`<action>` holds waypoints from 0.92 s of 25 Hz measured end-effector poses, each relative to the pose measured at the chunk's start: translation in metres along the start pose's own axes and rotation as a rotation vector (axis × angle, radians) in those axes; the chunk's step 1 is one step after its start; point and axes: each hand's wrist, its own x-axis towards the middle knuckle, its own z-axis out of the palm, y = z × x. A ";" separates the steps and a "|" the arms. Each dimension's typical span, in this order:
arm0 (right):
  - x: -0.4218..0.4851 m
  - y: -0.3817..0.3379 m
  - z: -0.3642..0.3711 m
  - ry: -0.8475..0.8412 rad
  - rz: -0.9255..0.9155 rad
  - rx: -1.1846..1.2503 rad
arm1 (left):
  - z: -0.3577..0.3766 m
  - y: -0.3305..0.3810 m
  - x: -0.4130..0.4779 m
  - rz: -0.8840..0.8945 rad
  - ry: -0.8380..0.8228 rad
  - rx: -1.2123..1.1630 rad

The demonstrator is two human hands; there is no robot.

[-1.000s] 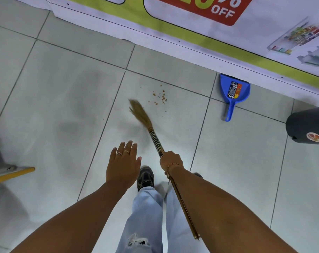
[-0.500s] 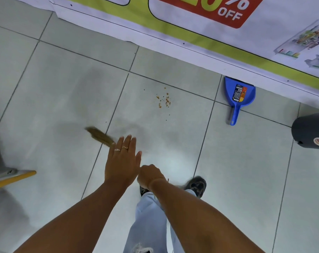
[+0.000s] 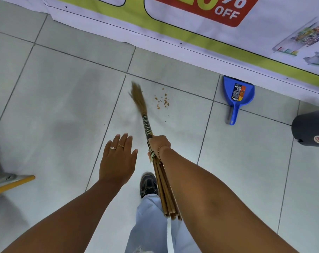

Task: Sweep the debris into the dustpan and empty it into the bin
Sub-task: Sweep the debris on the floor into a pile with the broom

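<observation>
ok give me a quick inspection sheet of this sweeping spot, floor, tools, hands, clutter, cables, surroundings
surface: pale tiled floor, dark grout lines, faint smudges
job's things: brown debris scattered on one tile; broom with its bristle tip just left of it; blue dustpan lying at the banner's edge, untouched; dark bin at right edge
clutter: yellow-edged object at left, unclear what
grippers: right hand closed on broom handle; left hand open, fingers spread, empty
cables: nothing seen
surroundings: sale banner reading "OFF" along the far edge
</observation>
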 end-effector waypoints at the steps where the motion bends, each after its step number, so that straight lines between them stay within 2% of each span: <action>1: -0.001 0.006 -0.003 0.004 0.015 0.034 | 0.000 0.002 0.000 0.003 0.001 -0.001; 4: -0.007 0.038 -0.008 0.044 -0.016 0.001 | 0.002 0.012 0.000 -0.005 -0.014 -0.038; 9: -0.043 0.112 -0.035 0.123 -0.407 -0.586 | 0.003 0.038 -0.008 -0.027 -0.056 -0.098; 11: -0.052 0.131 -0.050 0.075 -0.442 -0.769 | 0.004 0.047 -0.007 -0.022 -0.056 -0.105; 14: -0.040 0.137 -0.068 0.000 -0.395 -1.009 | 0.004 0.059 0.001 0.021 -0.063 -0.071; 18: -0.005 0.120 -0.101 0.079 -0.316 -1.057 | 0.013 0.081 0.017 0.045 -0.123 -0.034; 23: 0.029 0.095 -0.154 0.141 -0.334 -1.033 | 0.018 0.120 0.034 0.046 -0.151 -0.025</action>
